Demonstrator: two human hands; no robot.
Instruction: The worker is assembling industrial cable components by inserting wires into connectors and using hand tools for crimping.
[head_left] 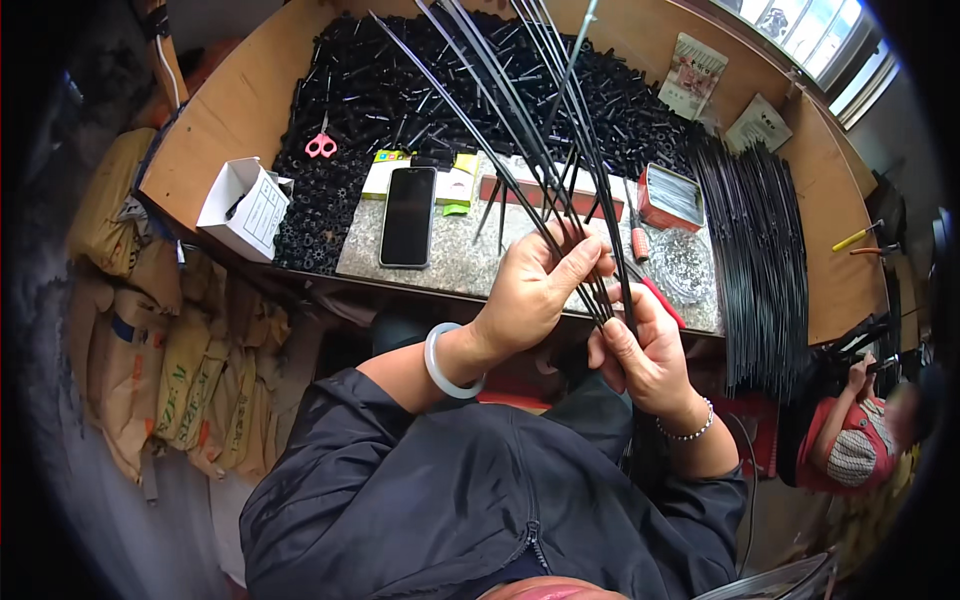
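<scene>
My left hand [535, 290] and my right hand [640, 350] together grip a bundle of thin black rods [520, 120] that fans upward and away over the table. The left hand pinches the rods higher up, with its fingers spread across them. Lower down, my right hand closes around where they meet. A pale bangle sits on my left wrist and a bead bracelet on my right. Behind the rods the wooden table [230, 110] holds a large heap of small black parts [400, 90].
A black phone [408, 215] lies on a grey stone slab [450, 260]. Pink scissors [321, 145], a white box [245, 205], a red tin [670, 198] and a stack of black rods [755, 260] sit around. Brown sacks [150, 350] are at left, another person [860, 430] at right.
</scene>
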